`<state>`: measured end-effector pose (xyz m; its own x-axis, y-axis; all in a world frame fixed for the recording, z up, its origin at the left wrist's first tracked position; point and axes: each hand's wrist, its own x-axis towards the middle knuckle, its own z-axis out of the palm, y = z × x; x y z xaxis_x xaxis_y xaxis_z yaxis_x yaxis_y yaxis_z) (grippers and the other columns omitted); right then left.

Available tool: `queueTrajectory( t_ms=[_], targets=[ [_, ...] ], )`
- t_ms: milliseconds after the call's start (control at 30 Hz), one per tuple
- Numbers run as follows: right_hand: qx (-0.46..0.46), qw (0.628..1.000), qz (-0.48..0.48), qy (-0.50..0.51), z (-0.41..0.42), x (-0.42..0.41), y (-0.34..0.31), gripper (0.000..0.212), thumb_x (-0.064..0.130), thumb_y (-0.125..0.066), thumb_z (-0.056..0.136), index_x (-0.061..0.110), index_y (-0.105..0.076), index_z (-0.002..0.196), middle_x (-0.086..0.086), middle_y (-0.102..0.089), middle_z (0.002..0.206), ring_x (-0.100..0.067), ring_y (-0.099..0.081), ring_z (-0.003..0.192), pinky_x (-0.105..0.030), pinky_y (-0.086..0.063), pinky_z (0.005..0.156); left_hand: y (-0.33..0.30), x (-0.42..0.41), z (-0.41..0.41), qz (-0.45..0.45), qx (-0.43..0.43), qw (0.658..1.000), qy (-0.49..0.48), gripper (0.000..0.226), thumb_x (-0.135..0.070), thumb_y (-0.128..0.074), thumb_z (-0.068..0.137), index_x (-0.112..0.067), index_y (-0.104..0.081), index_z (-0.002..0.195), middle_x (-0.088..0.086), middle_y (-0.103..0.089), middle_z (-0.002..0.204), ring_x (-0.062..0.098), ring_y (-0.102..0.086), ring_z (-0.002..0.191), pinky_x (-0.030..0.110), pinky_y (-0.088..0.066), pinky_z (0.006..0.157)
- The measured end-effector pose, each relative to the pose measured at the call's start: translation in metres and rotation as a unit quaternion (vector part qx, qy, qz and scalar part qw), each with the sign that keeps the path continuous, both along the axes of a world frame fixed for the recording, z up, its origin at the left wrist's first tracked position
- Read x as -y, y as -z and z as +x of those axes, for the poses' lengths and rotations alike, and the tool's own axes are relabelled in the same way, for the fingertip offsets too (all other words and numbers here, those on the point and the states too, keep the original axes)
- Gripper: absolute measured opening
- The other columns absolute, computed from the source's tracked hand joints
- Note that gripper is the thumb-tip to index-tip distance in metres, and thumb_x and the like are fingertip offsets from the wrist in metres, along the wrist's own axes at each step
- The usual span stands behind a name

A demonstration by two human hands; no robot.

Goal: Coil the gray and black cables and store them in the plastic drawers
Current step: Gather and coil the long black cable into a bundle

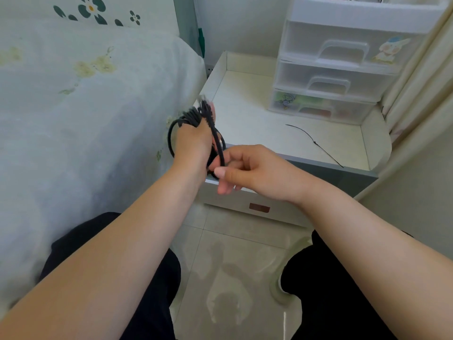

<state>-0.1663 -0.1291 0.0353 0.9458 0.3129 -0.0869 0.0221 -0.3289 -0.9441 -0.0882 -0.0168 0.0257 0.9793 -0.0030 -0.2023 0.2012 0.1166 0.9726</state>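
Two bare forearms are seen reaching up from the lower edge of the frame, over black-clad knees and pale glossy floor tiles [245,244]. At centre frame, the left hand [193,143] is clenched round a black cable [196,114] already gathered into several loops; the bundle stands up out of the fist, with one loop bulging out to the left of the wrist and a plug end, blurred, poking up at the top. One strand is led down from the bundle to the right hand [247,168], where it is pinched between thumb and forefinger just beside the left wrist. The cable is round, matte and thin.

Behind the hands, a white bedside table [257,119] with a raised rim is seen, smooth and flat on top. A thin black tie [313,143] is laid on it, right of centre, well apart from the hands. At the upper right of the frame, translucent plastic drawers [343,67] are stacked on the table, each with an arched moulded handle; cartoon stickers are borne on the fronts, and no writing can be read. At the left, a bed [85,106] is covered with pale cloth printed with faint flowers.
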Motion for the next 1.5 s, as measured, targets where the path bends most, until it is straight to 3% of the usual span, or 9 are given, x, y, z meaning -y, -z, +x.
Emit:
queueTrajectory(
  t_ms=[300,433,567,733,867,1033,1167,1367,1500],
  targets=[
    [0.013,0.994,0.034,0.101,0.011,0.014,-0.011,0.006,0.017,-0.051,0.098,0.011,-0.050,0.096,-0.004,-0.064,0.052,-0.019,-0.058,0.041,-0.022,-0.037,0.039,0.003,0.013,-0.032,0.043,-0.014,0.971,0.234,0.090,-0.071,0.003,0.087,-0.022,-0.071,0.072,0.013,-0.051,0.038,0.024,-0.059,0.045,0.029,-0.051,0.057],
    [-0.024,0.985,0.071,0.152,0.012,0.020,-0.015,0.017,0.021,-0.060,0.093,0.006,-0.054,0.097,-0.005,-0.056,0.046,-0.024,-0.056,0.041,-0.018,-0.034,0.037,0.001,0.016,-0.033,0.019,0.003,0.945,0.328,0.103,-0.069,0.010,0.086,0.005,-0.055,0.055,0.011,-0.057,0.044,0.025,-0.043,0.040,0.028,-0.045,0.050],
    [-0.017,0.975,0.019,0.222,0.020,0.032,-0.016,0.038,0.028,-0.072,0.082,0.008,-0.050,0.105,0.007,-0.050,0.047,-0.010,-0.041,0.040,-0.016,-0.030,0.040,-0.001,0.009,-0.034,0.028,-0.025,0.922,0.384,0.084,-0.082,-0.010,0.072,-0.024,-0.070,0.083,0.004,-0.043,0.047,0.016,-0.035,0.039,0.027,-0.041,0.050],
    [0.017,0.967,-0.147,0.207,0.018,0.039,-0.013,0.058,0.044,-0.071,0.078,0.026,-0.040,0.125,0.008,-0.047,0.085,0.000,-0.047,0.071,-0.013,-0.037,0.062,-0.008,0.001,-0.033,0.104,-0.010,0.880,0.464,0.040,-0.035,-0.064,0.087,-0.024,-0.062,0.048,-0.002,-0.035,0.043,0.013,-0.032,0.040,0.028,-0.037,0.051],
    [0.254,0.924,-0.236,0.160,0.010,0.045,-0.008,0.026,0.041,-0.062,0.083,0.028,-0.063,0.105,0.007,-0.052,0.113,-0.011,-0.049,0.110,-0.039,-0.041,0.097,-0.008,-0.001,-0.028,0.124,-0.024,0.848,0.515,0.036,-0.009,-0.061,0.089,-0.019,-0.053,0.056,0.000,-0.033,0.042,0.013,-0.030,0.038,0.029,-0.036,0.052],
    [0.159,0.970,-0.170,0.063,-0.004,0.043,-0.011,0.045,0.061,-0.062,0.070,0.025,-0.061,0.098,0.010,-0.065,0.096,-0.006,-0.060,0.092,-0.028,-0.049,0.082,-0.010,-0.007,-0.024,0.096,-0.020,0.814,0.572,0.040,-0.006,-0.061,0.084,-0.023,-0.056,0.048,-0.003,-0.036,0.038,0.011,-0.032,0.034,0.027,-0.038,0.050],
    [0.005,0.978,-0.200,-0.054,-0.014,0.065,-0.016,0.062,0.036,-0.084,0.066,0.033,-0.049,0.118,0.015,-0.056,0.114,0.003,-0.055,0.102,-0.013,-0.045,0.086,-0.001,-0.005,-0.025,0.083,-0.050,0.786,0.610,0.031,-0.005,-0.056,0.078,-0.018,-0.048,0.050,-0.001,-0.037,0.039,0.010,-0.035,0.034,0.027,-0.042,0.050],
    [0.175,0.944,-0.277,0.037,-0.023,0.057,0.002,0.044,0.013,-0.065,0.078,0.029,-0.048,0.115,0.010,-0.051,0.108,-0.003,-0.051,0.094,-0.026,-0.045,0.081,0.000,0.002,-0.027,0.046,-0.061,0.779,0.623,0.028,-0.003,-0.053,0.081,-0.013,-0.039,0.059,-0.002,-0.038,0.039,0.009,-0.035,0.033,0.026,-0.043,0.051],
    [0.206,0.936,-0.272,0.093,-0.009,0.061,0.012,0.035,0.005,-0.059,0.077,0.025,-0.050,0.105,0.006,-0.052,0.097,-0.014,-0.051,0.086,-0.036,-0.046,0.075,-0.004,0.010,-0.029,0.057,-0.045,0.821,0.566,0.026,-0.008,-0.056,0.080,-0.015,-0.045,0.058,0.000,-0.038,0.042,0.012,-0.037,0.036,0.029,-0.047,0.055]
  ],
)
